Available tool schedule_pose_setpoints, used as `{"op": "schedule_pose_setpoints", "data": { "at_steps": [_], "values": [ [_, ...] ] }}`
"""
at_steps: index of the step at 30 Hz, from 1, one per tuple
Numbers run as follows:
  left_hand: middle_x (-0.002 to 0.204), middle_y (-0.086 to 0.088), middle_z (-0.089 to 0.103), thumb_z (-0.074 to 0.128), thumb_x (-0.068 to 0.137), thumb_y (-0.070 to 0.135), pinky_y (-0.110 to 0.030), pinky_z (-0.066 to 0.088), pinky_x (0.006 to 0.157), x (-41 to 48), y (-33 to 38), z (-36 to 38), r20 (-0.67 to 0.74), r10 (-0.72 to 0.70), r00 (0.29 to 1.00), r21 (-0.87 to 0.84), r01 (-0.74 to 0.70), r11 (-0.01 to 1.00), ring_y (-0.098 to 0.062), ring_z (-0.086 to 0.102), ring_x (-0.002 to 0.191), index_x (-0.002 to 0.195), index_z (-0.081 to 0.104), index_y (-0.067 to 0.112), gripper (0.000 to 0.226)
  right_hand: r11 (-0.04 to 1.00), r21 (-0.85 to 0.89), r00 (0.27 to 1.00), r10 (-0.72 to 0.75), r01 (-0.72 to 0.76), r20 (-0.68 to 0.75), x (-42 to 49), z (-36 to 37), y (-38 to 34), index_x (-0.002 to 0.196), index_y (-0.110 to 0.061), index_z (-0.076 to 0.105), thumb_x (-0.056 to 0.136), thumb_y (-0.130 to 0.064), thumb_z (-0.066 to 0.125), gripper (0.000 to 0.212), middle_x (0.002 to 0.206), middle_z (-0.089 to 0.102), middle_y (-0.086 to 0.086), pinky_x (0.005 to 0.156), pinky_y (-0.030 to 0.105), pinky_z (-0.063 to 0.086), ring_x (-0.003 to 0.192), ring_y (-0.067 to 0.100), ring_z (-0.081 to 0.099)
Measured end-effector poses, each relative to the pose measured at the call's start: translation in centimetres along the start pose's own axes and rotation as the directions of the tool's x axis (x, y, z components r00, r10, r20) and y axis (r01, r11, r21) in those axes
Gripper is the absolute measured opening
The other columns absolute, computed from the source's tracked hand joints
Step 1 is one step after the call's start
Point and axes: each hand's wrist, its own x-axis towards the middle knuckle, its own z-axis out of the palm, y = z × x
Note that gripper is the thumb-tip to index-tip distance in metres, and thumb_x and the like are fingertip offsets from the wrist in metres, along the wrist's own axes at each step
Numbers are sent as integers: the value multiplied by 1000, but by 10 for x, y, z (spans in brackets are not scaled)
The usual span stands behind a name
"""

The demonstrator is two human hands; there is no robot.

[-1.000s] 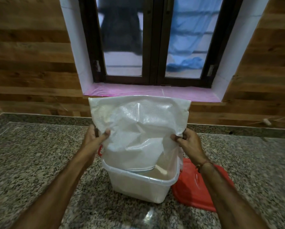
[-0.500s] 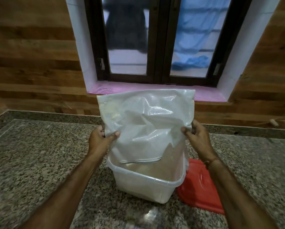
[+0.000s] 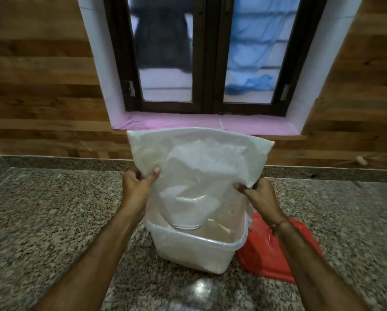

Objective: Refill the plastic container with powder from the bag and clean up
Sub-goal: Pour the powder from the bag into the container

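Note:
A white woven plastic bag (image 3: pixel 199 162) hangs upside down over the translucent plastic container (image 3: pixel 194 252) on the granite counter. Its mouth points down into the container, just above pale powder (image 3: pixel 212 233) lying inside. My left hand (image 3: pixel 136 187) pinches the bag's left edge and my right hand (image 3: pixel 258 196) pinches its right edge, both at mid height. The bag looks slack and mostly collapsed. The container's red lid (image 3: pixel 275 250) lies flat on the counter to the right, touching the container.
The granite counter (image 3: pixel 42 221) spreads wide to both sides and ends at a wood-panelled wall. A dark-framed window with a pink sill (image 3: pixel 206 123) is directly behind the bag. A small pale object (image 3: pixel 361 160) rests on the ledge at far right.
The bag has tilted and sagged, its right upper corner dropping. My right hand has slipped lower along the bag's edge. The bag mouth still hangs inside the container.

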Motion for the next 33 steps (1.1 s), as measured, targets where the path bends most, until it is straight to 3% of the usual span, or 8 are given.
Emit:
{"op": "schedule_pose_setpoints", "data": {
  "at_steps": [5,10,13,17,22,25,29,33],
  "values": [
    [117,-7,74,83,82,24,-45,62,83,0,2,6,17,33,999,-84,-32,996,-25,73,103,127,63,17,50,993,112,999,34,-33,-5,-3,-4,-5,106,-12,80,78,-31,87,35,99,82,1,88,53,63,94,21,79],
    [94,1,79,79,72,13,-35,62,71,3,13,10,23,-6,1000,-365,14,931,-16,75,85,103,69,12,33,998,-45,986,29,-37,-164,-4,1,-5,93,-8,82,77,-27,90,26,90,81,5,82,49,62,87,22,77],
    [107,-4,76,87,63,17,-36,61,80,4,16,6,106,17,994,-424,30,905,-19,71,97,110,67,15,51,991,-126,973,17,-47,-230,-3,7,-3,88,-8,82,74,-32,91,29,87,81,9,77,48,61,83,27,76],
    [104,-3,76,70,70,-14,-34,61,80,0,12,3,100,25,995,-337,11,942,-19,72,93,115,65,12,52,982,-184,963,-3,-49,-271,-1,10,-4,92,-11,81,73,-43,89,38,89,81,7,73,45,61,81,28,75],
    [117,3,69,85,77,6,-33,61,76,-19,6,1,52,-49,997,-17,50,999,-12,72,99,133,47,15,69,972,-235,971,-49,-8,-236,-2,13,-4,80,-12,77,78,-35,87,25,74,75,3,64,38,52,72,27,70],
    [112,-2,72,82,78,3,-32,59,70,-21,-3,-5,-61,-39,997,168,49,985,-22,72,100,123,59,13,52,982,-187,977,-41,1,-210,-2,15,-2,80,-16,76,80,-27,86,15,75,74,1,67,40,54,70,22,67],
    [92,2,77,67,74,-15,-31,60,65,-19,-5,0,-80,-60,995,1,60,998,-20,75,86,104,70,17,44,993,-105,984,43,-62,-175,-3,11,-3,101,-13,79,79,-16,86,24,94,79,3,84,45,62,89,23,75],
    [110,4,76,81,64,-2,-39,58,85,-11,-9,-7,100,-97,990,24,95,995,-21,71,104,127,61,19,70,995,-55,982,74,-84,-176,-5,4,-4,93,-19,78,75,-24,85,19,91,81,5,80,53,63,86,26,77]
  ]
}}
